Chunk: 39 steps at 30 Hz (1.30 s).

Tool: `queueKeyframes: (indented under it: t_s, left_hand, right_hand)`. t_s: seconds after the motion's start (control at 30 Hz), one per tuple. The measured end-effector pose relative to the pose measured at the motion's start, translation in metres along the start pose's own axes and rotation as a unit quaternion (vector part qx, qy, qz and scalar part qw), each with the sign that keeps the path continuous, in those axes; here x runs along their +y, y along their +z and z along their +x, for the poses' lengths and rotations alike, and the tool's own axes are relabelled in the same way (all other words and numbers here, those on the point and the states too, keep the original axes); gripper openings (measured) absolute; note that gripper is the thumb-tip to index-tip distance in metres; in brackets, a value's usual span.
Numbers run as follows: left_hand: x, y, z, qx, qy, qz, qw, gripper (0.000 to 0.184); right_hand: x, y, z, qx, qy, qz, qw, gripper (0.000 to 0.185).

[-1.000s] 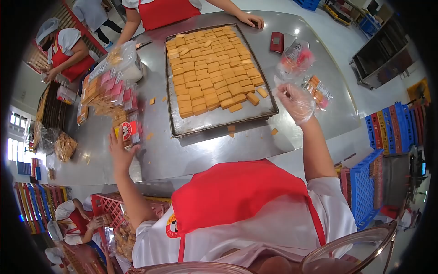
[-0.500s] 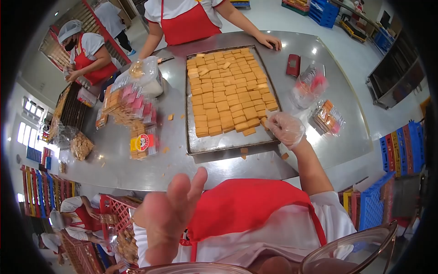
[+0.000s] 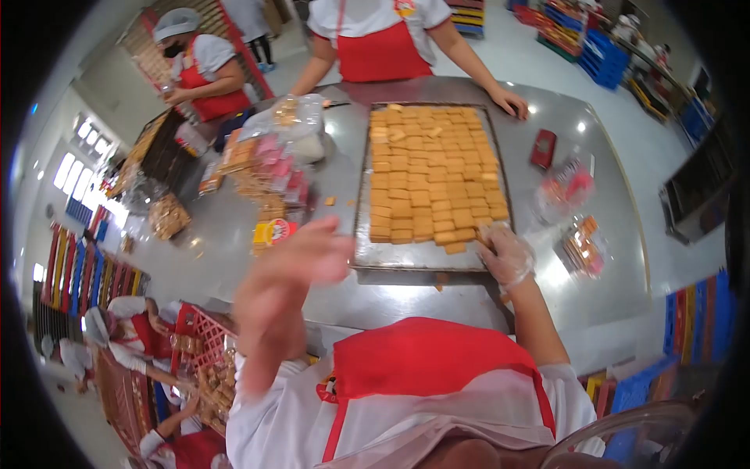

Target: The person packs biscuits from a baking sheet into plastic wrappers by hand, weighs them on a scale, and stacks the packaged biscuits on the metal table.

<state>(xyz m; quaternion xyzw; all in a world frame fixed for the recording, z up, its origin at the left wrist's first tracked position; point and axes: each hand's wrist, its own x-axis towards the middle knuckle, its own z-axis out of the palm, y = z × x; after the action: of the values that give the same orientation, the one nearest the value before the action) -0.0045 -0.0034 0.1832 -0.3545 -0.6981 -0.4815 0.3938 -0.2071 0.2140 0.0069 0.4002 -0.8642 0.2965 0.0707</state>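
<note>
Round red-and-yellow label [image 3: 273, 232] on packet at your left, lettering too blurred to read. Since half second ago, your left hand [image 3: 293, 270] has swung up from beside apron [image 3: 437, 359], motion-smeared, fingers loosely apart, nothing seen in it. Your gloved right hand [image 3: 509, 256] at tray's near right corner, fingers narrowed against biscuits [image 3: 433, 180] (can't tell if one's pinched). Biscuits cover most of tray [image 3: 391, 256], bare strip along near rim. Open tabletop [image 3: 341, 160] between tray and packet stack [image 3: 269, 168].

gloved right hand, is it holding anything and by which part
Cannot be told: the right hand is at the edge of the biscuits, its fingertips unclear.
</note>
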Motion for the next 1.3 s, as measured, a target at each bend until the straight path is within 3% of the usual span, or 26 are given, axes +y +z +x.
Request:
queueKeyframes:
  t_s: [0.13, 0.27, 0.37, 0.47, 0.57, 0.7, 0.73, 0.83, 0.93, 0.97, 1.07, 1.17, 1.3]
  left_hand:
    - [-0.050, -0.023, -0.062, 0.006, -0.154, 0.086, 0.984, 0.045]
    - [-0.074, -0.008, -0.132, 0.212, -0.232, 0.006, 0.949, 0.024]
    - [-0.077, 0.000, -0.162, 0.324, -0.263, 0.099, 0.904, 0.015]
    - [-0.075, 0.004, -0.175, 0.337, -0.315, 0.224, 0.858, 0.009]
    - [-0.082, -0.013, -0.199, 0.189, -0.314, 0.345, 0.864, 0.014]
    - [-0.101, 0.011, -0.152, 0.172, -0.234, 0.359, 0.887, 0.019]
    - [-0.108, 0.020, -0.134, 0.127, -0.219, 0.356, 0.900, 0.017]
    - [-0.142, 0.062, -0.086, 0.001, -0.157, 0.351, 0.923, 0.012]
    - [-0.183, 0.122, -0.038, -0.061, -0.146, 0.231, 0.960, 0.007]
    - [-0.200, 0.141, -0.025, -0.075, -0.144, 0.187, 0.969, 0.008]
    - [-0.246, 0.202, 0.017, -0.061, -0.294, 0.093, 0.949, 0.017]
    - [-0.299, 0.252, 0.037, -0.079, -0.391, -0.050, 0.916, 0.028]
    - [-0.339, 0.291, 0.043, -0.140, -0.382, 0.022, 0.913, 0.039]
  right_hand:
    - [0.002, 0.009, 0.005, -0.012, 0.016, 0.028, 0.999, 0.013]
    - [0.011, 0.005, -0.002, -0.034, 0.006, -0.030, 0.999, 0.014]
    - [0.002, -0.033, 0.002, -0.180, 0.043, -0.027, 0.982, 0.016]
    - [0.033, -0.033, 0.001, -0.010, -0.003, 0.000, 1.000, 0.016]
    - [0.046, -0.044, 0.000, 0.079, 0.016, -0.016, 0.997, 0.014]
    - [0.042, -0.030, -0.026, 0.181, -0.046, 0.089, 0.978, 0.008]
    - [0.043, -0.023, -0.033, 0.195, -0.081, 0.112, 0.971, 0.007]
    - [0.050, -0.003, -0.065, 0.240, -0.055, 0.130, 0.961, 0.011]
    - [0.087, 0.026, -0.077, 0.376, 0.032, 0.261, 0.889, 0.011]
    - [0.094, 0.027, -0.075, 0.373, 0.068, 0.299, 0.876, 0.011]
    - [0.109, 0.034, -0.071, 0.370, 0.153, 0.366, 0.840, 0.009]
    - [0.095, 0.021, -0.074, 0.317, 0.097, 0.285, 0.899, 0.006]
    - [0.098, 0.021, -0.078, 0.298, 0.097, 0.303, 0.900, 0.007]
